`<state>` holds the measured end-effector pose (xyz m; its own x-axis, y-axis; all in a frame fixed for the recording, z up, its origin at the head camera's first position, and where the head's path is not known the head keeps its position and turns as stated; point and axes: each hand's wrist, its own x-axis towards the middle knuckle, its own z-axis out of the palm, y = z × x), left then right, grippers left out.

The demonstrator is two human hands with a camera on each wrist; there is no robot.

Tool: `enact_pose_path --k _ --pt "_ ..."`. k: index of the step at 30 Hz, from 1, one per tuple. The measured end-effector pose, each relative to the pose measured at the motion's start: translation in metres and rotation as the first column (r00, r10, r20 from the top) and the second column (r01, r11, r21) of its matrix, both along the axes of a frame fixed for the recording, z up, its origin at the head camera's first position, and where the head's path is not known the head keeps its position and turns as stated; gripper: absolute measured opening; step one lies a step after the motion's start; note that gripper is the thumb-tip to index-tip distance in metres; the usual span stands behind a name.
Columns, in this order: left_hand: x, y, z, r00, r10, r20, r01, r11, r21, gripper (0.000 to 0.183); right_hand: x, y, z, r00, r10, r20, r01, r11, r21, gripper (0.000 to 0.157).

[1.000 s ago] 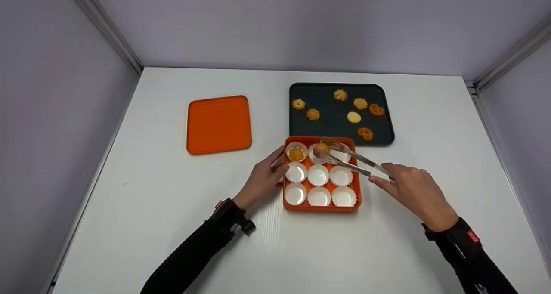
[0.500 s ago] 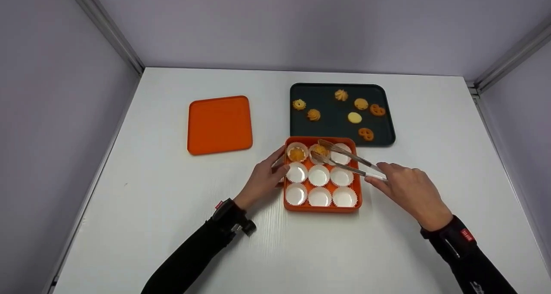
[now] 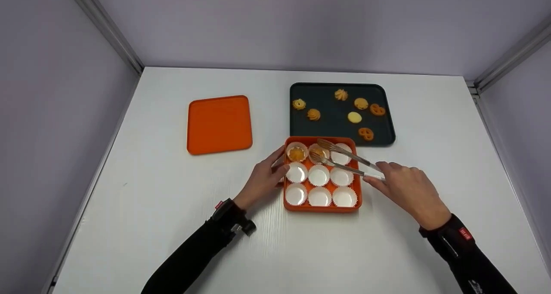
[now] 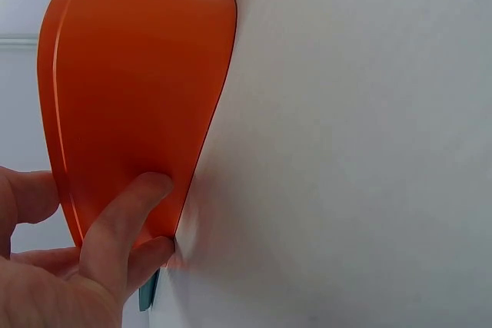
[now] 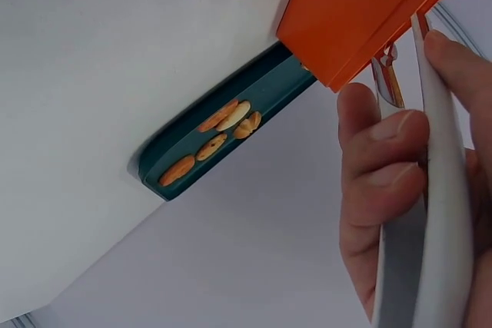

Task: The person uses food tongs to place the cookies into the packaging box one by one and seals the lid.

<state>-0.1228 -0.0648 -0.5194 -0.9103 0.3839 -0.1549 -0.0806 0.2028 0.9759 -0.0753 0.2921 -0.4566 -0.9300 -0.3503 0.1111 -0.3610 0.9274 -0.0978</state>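
Tongs [image 3: 357, 159] at the far middle cup [image 3: 310, 148] of an orange box [image 3: 320, 209]

A flat orange tray [image 3: 219, 126] lies leftmost on the white table [image 3: 129, 208]. The left hand [image 3: 260, 182] grips the box's left wall. One biscuit [image 3: 296, 155] sits in the far-left cup [image 3: 297, 144]; another [image 3: 319, 152] shows between the tongs' parted tips, contact unclear. Behind the box, a dark tray [image 3: 327, 125] bears seven more biscuits. Rightmost, the right hand [image 3: 409, 193] pinches the tongs' handles between thumb and fingers.
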Motion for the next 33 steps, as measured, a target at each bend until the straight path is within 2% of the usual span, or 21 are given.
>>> enact_pose_path --k 8,12,16,19,23,33 --pt "0.000 -0.001 0.000 1.000 0.002 -0.021 -0.002 1.000 -0.003 0.064 0.000 0.004 0.000 1.000 0.002 0.022 0.000 0.998 -0.059 0.051" --pt "0.001 -0.001 0.000 1.000 0.009 -0.020 -0.009 1.000 -0.005 0.064 0.000 0.005 -0.002 1.000 -0.013 0.028 0.017 0.989 -0.146 0.050" --pt "0.001 -0.001 0.001 1.000 0.011 -0.018 -0.011 1.000 -0.011 0.064 -0.005 0.006 -0.004 0.999 -0.039 0.013 0.041 0.969 -0.245 0.049" --pt "0.001 0.000 -0.001 1.000 0.005 -0.012 -0.005 1.000 -0.006 0.064 -0.012 0.006 -0.006 0.998 -0.062 -0.007 0.057 0.955 -0.292 0.051" --pt "0.001 0.000 -0.002 1.000 -0.003 0.010 0.003 1.000 0.006 0.065 -0.024 0.007 -0.007 0.995 -0.098 0.008 0.095 0.943 -0.318 0.055" --pt "0.000 0.001 -0.002 1.000 0.002 0.009 -0.002 1.000 0.000 0.065 -0.063 0.005 -0.007 0.984 -0.162 0.072 0.176 0.944 -0.278 0.068"
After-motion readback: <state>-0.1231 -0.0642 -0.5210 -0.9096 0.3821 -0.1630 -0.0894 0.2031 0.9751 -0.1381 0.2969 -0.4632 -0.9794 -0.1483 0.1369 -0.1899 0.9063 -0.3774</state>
